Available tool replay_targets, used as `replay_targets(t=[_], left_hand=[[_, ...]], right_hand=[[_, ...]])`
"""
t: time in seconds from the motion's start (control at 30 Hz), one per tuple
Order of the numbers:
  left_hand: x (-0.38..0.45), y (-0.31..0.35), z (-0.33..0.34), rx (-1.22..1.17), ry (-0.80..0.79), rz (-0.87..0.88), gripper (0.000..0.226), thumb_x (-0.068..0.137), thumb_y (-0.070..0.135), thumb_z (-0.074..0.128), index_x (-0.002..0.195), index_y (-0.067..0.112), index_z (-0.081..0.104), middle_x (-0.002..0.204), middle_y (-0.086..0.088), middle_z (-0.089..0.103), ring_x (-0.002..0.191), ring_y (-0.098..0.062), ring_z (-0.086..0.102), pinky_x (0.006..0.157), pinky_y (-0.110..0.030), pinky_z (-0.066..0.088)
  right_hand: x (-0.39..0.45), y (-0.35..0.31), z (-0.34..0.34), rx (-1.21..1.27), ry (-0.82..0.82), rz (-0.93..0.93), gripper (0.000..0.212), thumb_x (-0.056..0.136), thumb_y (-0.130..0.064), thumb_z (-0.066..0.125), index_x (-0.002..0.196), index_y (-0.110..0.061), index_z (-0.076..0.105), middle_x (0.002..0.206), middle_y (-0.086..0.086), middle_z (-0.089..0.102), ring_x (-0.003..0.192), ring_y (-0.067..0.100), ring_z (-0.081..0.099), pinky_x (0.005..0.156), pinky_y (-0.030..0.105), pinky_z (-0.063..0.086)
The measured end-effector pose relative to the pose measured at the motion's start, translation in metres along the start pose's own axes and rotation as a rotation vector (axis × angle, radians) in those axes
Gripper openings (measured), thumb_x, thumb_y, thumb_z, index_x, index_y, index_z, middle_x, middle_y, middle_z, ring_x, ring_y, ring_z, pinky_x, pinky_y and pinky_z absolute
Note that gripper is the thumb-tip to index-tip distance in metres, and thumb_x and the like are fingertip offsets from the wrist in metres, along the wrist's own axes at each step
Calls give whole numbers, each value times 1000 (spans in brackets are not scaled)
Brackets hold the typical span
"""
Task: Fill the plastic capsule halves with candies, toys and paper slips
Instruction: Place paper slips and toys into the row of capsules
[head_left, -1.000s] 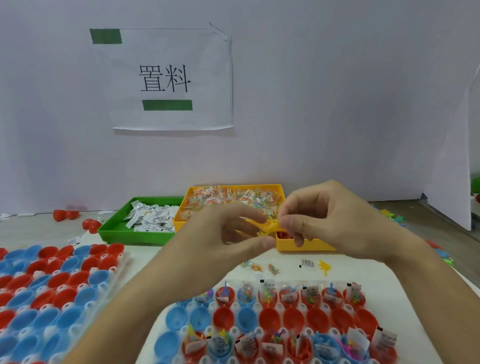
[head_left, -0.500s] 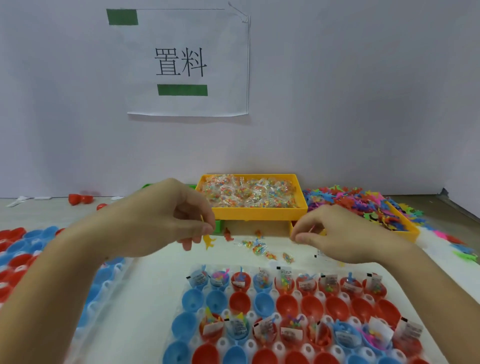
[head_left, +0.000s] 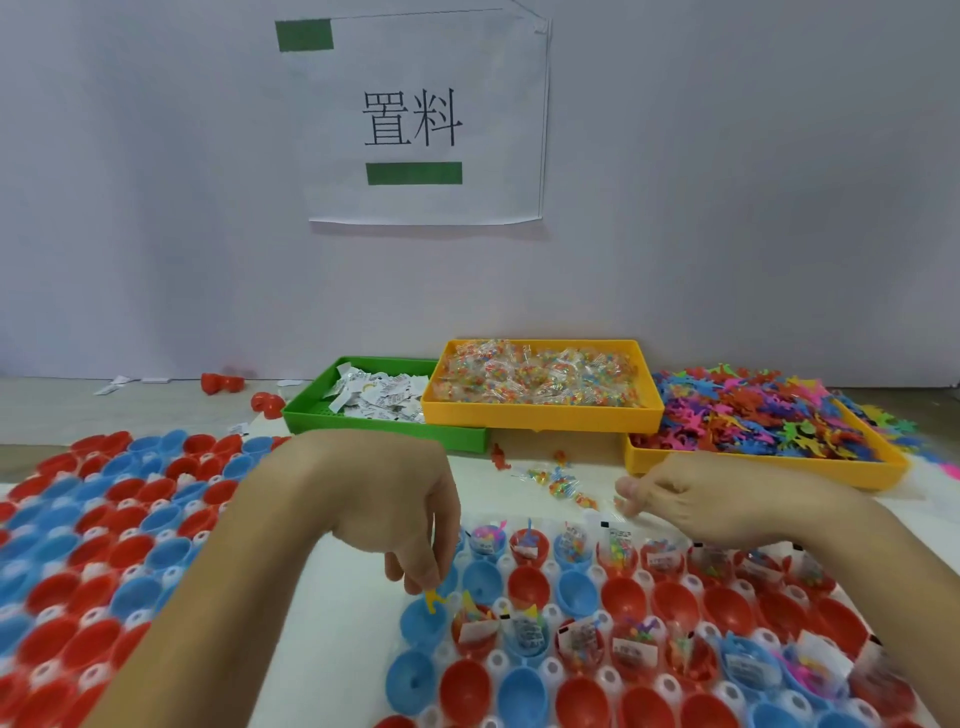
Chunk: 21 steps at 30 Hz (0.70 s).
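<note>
Left hand (head_left: 384, 499) is at centre frame, fingers (head_left: 423, 571) curled downward and pinching a small yellow toy (head_left: 432, 600) at the tips. The toy hangs just over a blue capsule half (head_left: 422, 621) at the left end of a row in the near tray of capsule halves (head_left: 675, 649); cannot tell whether it touches the cup.

Right hand (head_left: 696, 501) is at 3 o'clock from the left hand, resting low over the desk (head_left: 332, 613) at the far edge of that tray. Its thumb points toward 9 o'clock, the other fingers are loosely curled under; cannot tell if they hold anything.

In the near tray, the far row and the row level with the toy hold candy packets, toys and paper slips. The row between them and the nearest row look bare, red and blue cups alternating.

A second tray of red and blue halves (head_left: 104, 545) lies at 9 o'clock, unfilled as far as the view shows.

Supply bins at 12 o'clock, along the wall:
- green bin (head_left: 311, 415) with paper slips (head_left: 379, 395)
- yellow bin (head_left: 540, 415) with candy packets (head_left: 540, 374), overlapping the green bin's right end
- another yellow bin (head_left: 753, 467) at 2 o'clock, heaped with multicoloured toys (head_left: 753, 410)

Loose candy packets (head_left: 558, 480) lie on the desk between the bins and the near tray. A paper sign (head_left: 426, 119) with two printed characters hangs on the wall.
</note>
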<state>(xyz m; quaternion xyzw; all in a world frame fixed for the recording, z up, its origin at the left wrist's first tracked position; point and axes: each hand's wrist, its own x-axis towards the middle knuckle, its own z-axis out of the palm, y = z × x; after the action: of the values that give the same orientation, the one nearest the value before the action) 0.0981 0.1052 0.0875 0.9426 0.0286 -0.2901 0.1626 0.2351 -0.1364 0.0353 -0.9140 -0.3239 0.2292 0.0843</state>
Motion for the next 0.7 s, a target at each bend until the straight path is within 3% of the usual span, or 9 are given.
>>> replay_targets(t=[0.07,0.2,0.27,0.37,0.43,0.5,0.57,0.63,0.7], left_hand=[[1,4,2,38,-15,-41,9,85,18,72,79,24,73,74,12,74,64,2,65,73,-22,49],[5,9,5,70,-56,-104,10,86,15,70,81,23,72,70,10,71,62,0,64,75,-23,51],[6,9,6,70,-64,-130,6,86,15,71,86,21,72,74,7,73,63,-1,65,75,-23,51],[5,9,5,51,-37,-167,22,82,25,79,97,16,67,76,2,75,63,-5,68,69,-22,50],[1,9,3,45,1,-189,35,76,36,83,99,18,64,71,5,72,58,-4,67,63,-22,48],[-3,8,1,95,90,-177,36,73,49,82,91,24,63,66,7,71,52,0,62,59,-21,46],[-5,11,-1,106,227,-87,33,75,57,75,83,27,63,65,10,70,49,2,60,56,-21,45],[-4,20,-2,1,373,85,29,79,58,70,85,30,64,69,13,72,56,3,64,57,-19,45],[1,34,-1,-182,488,281,27,80,55,70,94,33,65,78,15,72,67,2,67,59,-16,48]], right_hand=[[-1,0,0,-11,3,-18,81,83,-73,19,118,-21,72,128,-3,68,121,31,61,104,46,47],[-2,-2,0,-10,32,-36,78,81,-74,21,113,-26,73,119,9,71,114,39,62,100,49,49],[-2,-2,0,16,29,-32,72,88,-70,24,111,-24,74,117,0,73,117,38,61,101,48,49],[-2,0,-3,63,84,-29,53,102,-54,31,109,-26,76,123,-8,70,116,17,64,102,31,47],[-5,1,-8,60,174,-64,44,103,-48,39,103,-27,78,104,-22,70,100,-2,63,88,16,47],[-11,1,-16,94,282,-120,31,99,-45,53,90,-31,79,86,-20,72,81,-8,63,71,11,46],[-17,-2,-22,216,350,-214,19,91,-38,68,76,-33,78,81,-15,75,76,-3,66,70,19,50],[-25,-10,-27,342,380,-325,10,84,-28,78,75,-30,81,79,-13,77,77,4,71,74,27,55],[-33,-20,-29,417,387,-422,8,80,-22,81,75,-28,82,77,-8,77,75,6,72,71,22,54]])
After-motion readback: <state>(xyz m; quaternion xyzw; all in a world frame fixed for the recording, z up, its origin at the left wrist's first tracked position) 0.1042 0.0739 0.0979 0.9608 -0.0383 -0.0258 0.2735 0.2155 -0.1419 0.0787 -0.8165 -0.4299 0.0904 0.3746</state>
